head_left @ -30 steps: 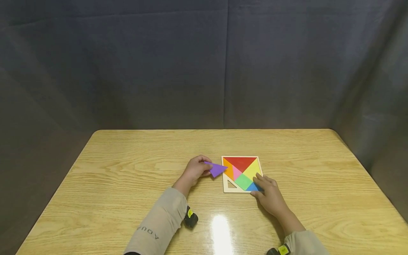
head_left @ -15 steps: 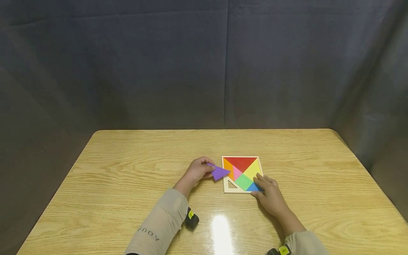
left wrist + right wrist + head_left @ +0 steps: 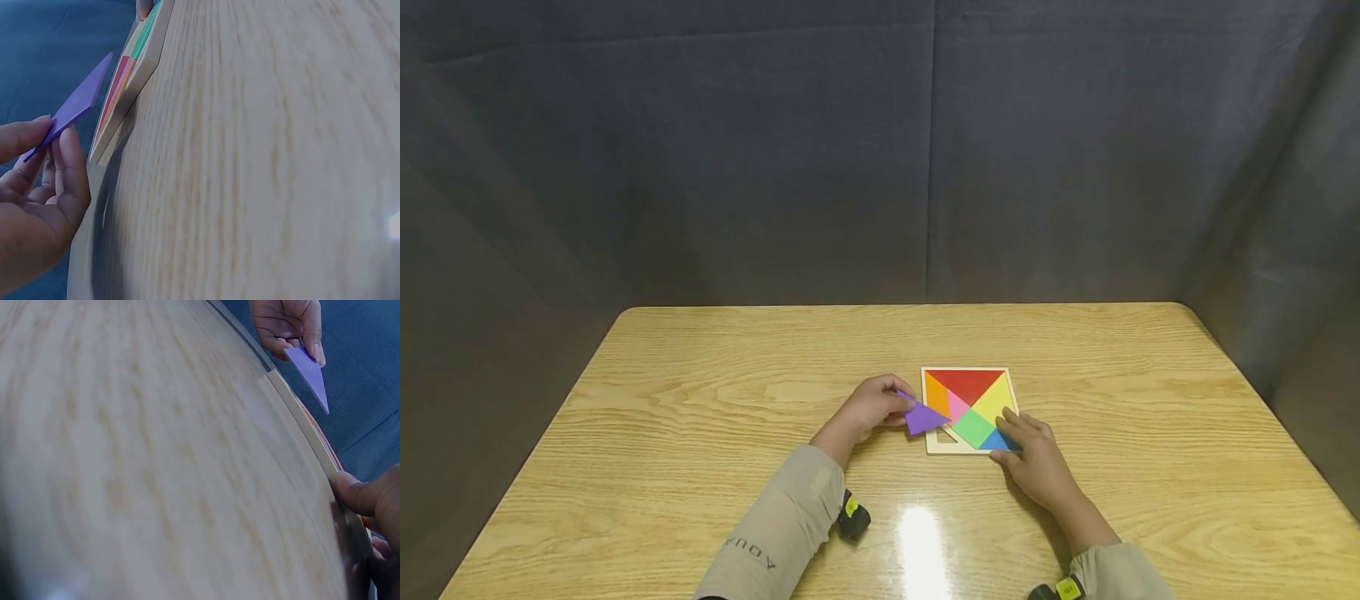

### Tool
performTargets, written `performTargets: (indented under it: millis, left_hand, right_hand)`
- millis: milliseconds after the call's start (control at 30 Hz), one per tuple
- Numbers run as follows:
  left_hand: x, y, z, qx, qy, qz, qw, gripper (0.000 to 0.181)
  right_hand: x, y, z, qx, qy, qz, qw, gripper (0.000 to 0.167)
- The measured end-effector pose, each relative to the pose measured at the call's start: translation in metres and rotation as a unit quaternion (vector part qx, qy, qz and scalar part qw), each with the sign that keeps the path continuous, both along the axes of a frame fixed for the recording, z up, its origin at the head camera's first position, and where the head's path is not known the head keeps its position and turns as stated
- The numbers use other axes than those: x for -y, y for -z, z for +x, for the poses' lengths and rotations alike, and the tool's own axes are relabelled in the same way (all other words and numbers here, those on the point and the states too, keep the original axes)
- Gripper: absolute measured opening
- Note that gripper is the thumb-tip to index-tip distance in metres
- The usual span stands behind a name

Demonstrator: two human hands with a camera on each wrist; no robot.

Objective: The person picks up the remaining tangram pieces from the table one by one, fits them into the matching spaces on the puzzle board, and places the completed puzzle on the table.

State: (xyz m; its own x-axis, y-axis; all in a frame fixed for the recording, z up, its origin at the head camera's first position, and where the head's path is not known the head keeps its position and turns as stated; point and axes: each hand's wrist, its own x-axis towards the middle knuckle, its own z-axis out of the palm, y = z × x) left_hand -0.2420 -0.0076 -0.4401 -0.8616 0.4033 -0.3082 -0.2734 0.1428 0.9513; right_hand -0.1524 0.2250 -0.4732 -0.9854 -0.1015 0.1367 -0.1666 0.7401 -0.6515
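My left hand (image 3: 877,402) pinches a purple triangular tangram piece (image 3: 924,417) between thumb and fingers. The piece is tilted, its pointed end over the left edge of a wooden tangram tray (image 3: 964,452). In the left wrist view, the purple piece (image 3: 81,97) is held above the tray's level. Red (image 3: 966,384), yellow (image 3: 995,398), orange (image 3: 936,393), pink (image 3: 957,407), green (image 3: 973,428) and blue (image 3: 996,442) pieces lie in the tray. Its near left corner shows bare wood with a triangular cutout. My right hand (image 3: 1034,457) grips the tray's near right corner, thumb on the front edge, partly covering the blue piece.
The tray lies on a wood-grain table (image 3: 737,358). A dark cloth curtain (image 3: 775,167) hangs behind the table and along both sides. Each wrist carries a small black camera, such as the left camera (image 3: 853,518).
My left hand has moved right and toward the near side with the purple piece, whose tip has shifted from beside the orange piece to near the tray's bare corner. My right hand stays put.
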Motion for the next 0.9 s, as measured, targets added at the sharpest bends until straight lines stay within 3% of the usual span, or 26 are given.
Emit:
performTargets:
  millis: [200,433,533,767,900]
  left_hand:
    - [0.000,-0.019,0.012,-0.011,0.003,-0.007,0.9999,0.022]
    - [-0.002,-0.026,0.016,-0.011,0.011,-0.017,0.9997,0.023]
    - [-0.002,-0.023,0.015,-0.017,0.018,-0.018,0.9995,0.024]
    - [-0.006,0.002,0.004,-0.021,0.024,-0.022,0.9992,0.019]
    - [-0.008,0.005,0.003,-0.021,0.023,-0.028,0.9991,0.016]
  right_hand:
    - [0.000,0.001,0.000,-0.016,0.000,0.005,0.9999,0.046]
    - [0.000,-0.001,0.001,-0.019,0.001,0.004,0.9998,0.045]
    - [0.000,-0.001,0.001,-0.013,0.001,0.002,0.9999,0.045]
    - [0.000,-0.001,0.000,-0.007,0.000,0.002,1.0000,0.046]
    - [0.001,-0.001,0.000,-0.005,0.001,0.001,1.0000,0.046]
